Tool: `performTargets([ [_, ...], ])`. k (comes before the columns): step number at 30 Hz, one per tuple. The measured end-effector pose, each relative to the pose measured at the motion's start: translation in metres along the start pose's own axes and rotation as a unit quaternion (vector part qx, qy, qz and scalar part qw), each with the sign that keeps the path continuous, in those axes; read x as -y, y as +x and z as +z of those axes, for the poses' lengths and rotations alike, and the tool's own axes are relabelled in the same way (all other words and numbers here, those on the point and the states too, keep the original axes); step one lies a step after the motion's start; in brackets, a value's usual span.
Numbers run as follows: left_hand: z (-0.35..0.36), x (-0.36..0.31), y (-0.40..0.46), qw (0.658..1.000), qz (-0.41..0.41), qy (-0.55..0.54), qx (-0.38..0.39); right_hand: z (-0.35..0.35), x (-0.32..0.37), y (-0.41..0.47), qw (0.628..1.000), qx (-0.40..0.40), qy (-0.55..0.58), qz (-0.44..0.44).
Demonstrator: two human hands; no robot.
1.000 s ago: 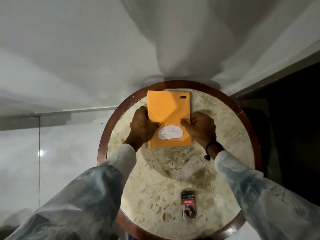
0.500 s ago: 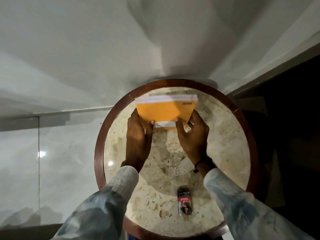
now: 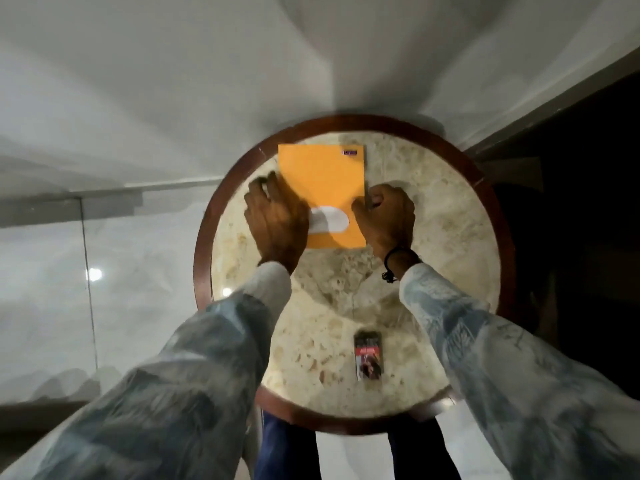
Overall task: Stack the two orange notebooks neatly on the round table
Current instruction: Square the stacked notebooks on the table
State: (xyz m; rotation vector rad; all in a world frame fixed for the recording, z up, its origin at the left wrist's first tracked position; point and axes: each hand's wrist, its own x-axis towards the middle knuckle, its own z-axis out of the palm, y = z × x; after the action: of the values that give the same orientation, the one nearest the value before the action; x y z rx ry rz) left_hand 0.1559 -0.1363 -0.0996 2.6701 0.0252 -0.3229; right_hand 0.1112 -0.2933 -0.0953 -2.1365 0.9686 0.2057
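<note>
**Orange notebooks, far side of round table**

As seen from the head: orange notebooks (image 3: pixel 322 188) flat on round table (image 3: pixel 450 237), long axis running away. Left hand (image 3: pixel 275 220) presses left edge; right hand (image 3: pixel 388 216) pinches right edge, equally near.

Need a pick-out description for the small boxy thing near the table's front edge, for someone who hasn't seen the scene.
Find the round marble-topped table with the dark wooden rim. The small box lies flat near its front edge, between the sleeves, apart from the orange notebooks further back. Dark with a red band and a picture; the notebooks are plain orange.
</note>
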Motion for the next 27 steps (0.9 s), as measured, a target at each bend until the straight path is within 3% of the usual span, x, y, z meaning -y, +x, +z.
performTargets([
  [2,0.001,-0.009,-0.002,0.997,0.067,0.034,-0.009,-0.007,-0.018,-0.029,1.0,-0.011,-0.011,0.003],
  [5,0.014,-0.018,0.004,0.977,0.173,0.1,0.08,-0.015,-0.06,-0.093,0.998,0.038,-0.051,0.018],
  [8,0.034,-0.014,0.006,0.965,0.184,0.143,0.119,-0.016,-0.097,-0.155,0.984,0.123,-0.115,0.051],
  [13,0.043,-0.006,0.005,0.964,0.178,0.169,0.104,-0.004,-0.115,-0.196,0.968,0.17,-0.176,0.051],
  [17,0.042,-0.006,0.007,0.961,0.18,0.176,0.115,-0.008,-0.108,-0.166,0.974,0.146,-0.165,0.057],
  [23,0.043,-0.005,0.011,0.962,0.179,0.166,0.119,-0.043,-0.084,-0.081,0.93,0.047,-0.33,-0.158],
  [25,0.044,-0.005,0.011,0.962,0.177,0.165,0.122,-0.051,-0.079,-0.066,0.941,0.003,-0.308,-0.139],
  [27,0.045,-0.003,0.011,0.962,0.178,0.164,0.123,-0.052,-0.075,-0.058,0.969,-0.023,-0.235,-0.067],
])
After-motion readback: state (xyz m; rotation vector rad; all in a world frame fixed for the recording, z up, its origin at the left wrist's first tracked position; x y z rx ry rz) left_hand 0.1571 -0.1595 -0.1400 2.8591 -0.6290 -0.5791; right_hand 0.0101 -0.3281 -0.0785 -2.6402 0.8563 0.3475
